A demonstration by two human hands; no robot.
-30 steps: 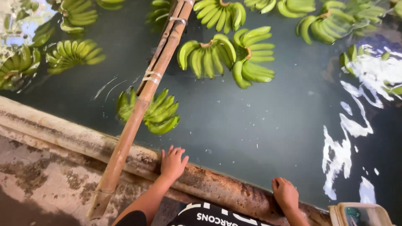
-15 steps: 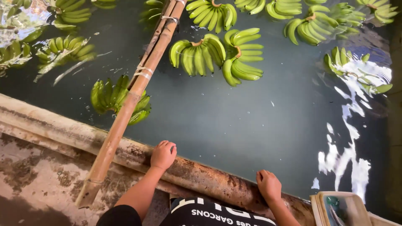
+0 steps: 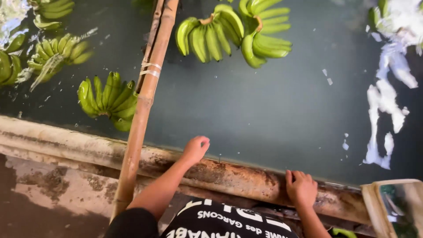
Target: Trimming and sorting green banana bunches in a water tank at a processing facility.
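View from above of a person leaning over the worn, rust-stained concrete rim (image 3: 238, 176) of a wash tank filled with dark, murky green water (image 3: 264, 110). The left hand (image 3: 196, 149) rests on the inner edge of the rim, fingers curled loosely into a half-closed fist and holding nothing; the right hand (image 3: 301, 188) lies palm down on the rim's top, fingers pressed together and bent over the edge. A long, tan bamboo pole (image 3: 145, 101), jointed and bound with a pale wrapping near mid-length, leans across the rim just left of the left hand and runs out over the water. Nearest the hands floats a fan-shaped cluster of unripe green bananas (image 3: 110, 99), touching or just beside the pole, near the rim. A larger pair of glossy green banana clusters (image 3: 233, 33) drifts farther out, well apart from both hands, and more green clusters (image 3: 55, 55) float at far left. White foam patches (image 3: 392, 92) mark the surface at right. As a judgement, the work stands at an idle point: all fruit is afloat, none is grasped or lifted out, and the pole is untouched. A pale, box-like container corner (image 3: 392, 207) shows at lower right, its contents unclear.
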